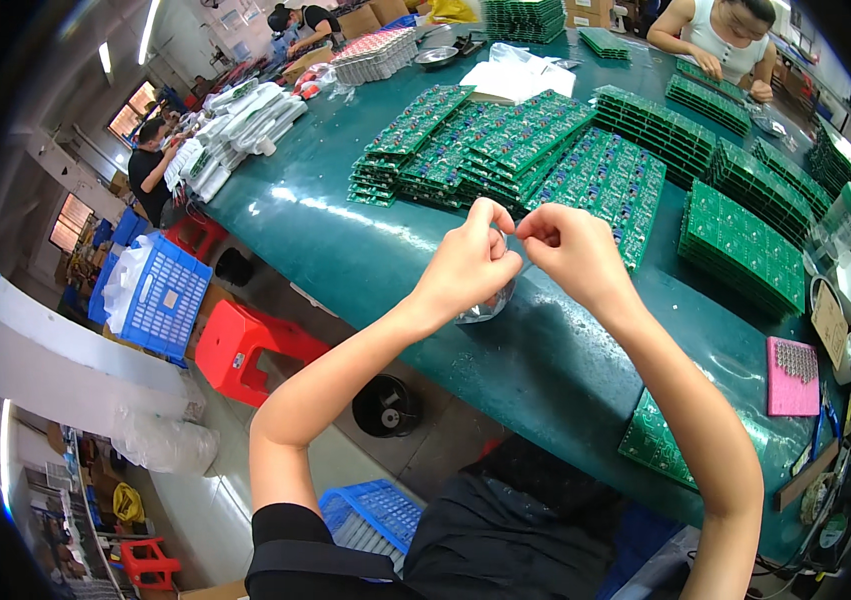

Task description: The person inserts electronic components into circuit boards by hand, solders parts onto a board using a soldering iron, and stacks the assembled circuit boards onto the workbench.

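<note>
Left hand point(469, 262) and right hand point(577, 252), fingertips pinched narrow at the top of a clear plastic bag point(491, 306) — just inside the green table's point(305, 250) near-left edge; a strip of surface leaves moving room before the circuit-board stacks point(517, 145).

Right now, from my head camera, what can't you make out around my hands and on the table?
All in the head view:
What the left hand and right hand pinch, if anything: curled fingers hide it.
What the clear plastic below them holds: the left hand covers much of it.
Part of the green board by the right forearm: the forearm covers it.
The exact shape of the parts on the pink block: too small.
</note>
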### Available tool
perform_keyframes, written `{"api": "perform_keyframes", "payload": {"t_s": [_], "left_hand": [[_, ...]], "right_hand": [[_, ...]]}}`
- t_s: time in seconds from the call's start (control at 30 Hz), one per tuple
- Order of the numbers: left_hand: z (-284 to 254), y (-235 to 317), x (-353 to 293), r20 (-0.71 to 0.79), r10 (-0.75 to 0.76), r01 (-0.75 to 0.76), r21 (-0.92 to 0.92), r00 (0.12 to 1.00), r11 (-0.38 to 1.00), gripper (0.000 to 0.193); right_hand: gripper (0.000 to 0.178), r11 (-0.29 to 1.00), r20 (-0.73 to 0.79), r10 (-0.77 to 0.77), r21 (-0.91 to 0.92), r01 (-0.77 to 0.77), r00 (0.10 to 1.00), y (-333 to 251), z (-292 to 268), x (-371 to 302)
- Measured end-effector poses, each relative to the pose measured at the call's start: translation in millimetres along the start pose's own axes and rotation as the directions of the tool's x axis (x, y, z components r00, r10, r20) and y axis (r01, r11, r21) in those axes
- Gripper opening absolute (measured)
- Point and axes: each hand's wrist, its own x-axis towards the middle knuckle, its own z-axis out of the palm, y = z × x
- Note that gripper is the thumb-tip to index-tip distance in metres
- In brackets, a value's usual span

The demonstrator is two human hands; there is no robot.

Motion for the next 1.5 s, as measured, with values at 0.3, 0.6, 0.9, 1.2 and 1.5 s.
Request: {"api": "perform_keyframes", "payload": {"t_s": [0.3,0.6,0.9,1.2,1.5], "left_hand": [[-55,3,-1,-0.144,-0.114,0.12,0.033,0.983,0.992,0.027],[-124,-30,-19,-0.307,-0.123,0.131,0.005,0.944,0.991,0.024],[-106,-47,-17,-0.252,-0.153,0.156,-0.006,0.955,0.988,0.023],[-93,-40,-16,-0.198,-0.133,0.136,0.001,0.971,0.991,0.024],[-83,-35,-12,-0.168,-0.104,0.1,-0.03,0.98,0.994,0.022]], "right_hand": [[0.02,0.985,-0.044,0.094,0.147,-0.087,0.995,21,0,3],[0.014,0.89,0.459,-0.283,-0.201,0.409,0.842,49,60,-29],[0.015,0.926,0.16,-0.255,-0.243,0.288,0.954,63,120,53],[0.009,0.963,-0.049,-0.226,-0.161,0.215,0.973,45,124,66],[0.013,0.929,0.148,-0.36,-0.031,0.368,0.921,-10,82,55]]}}
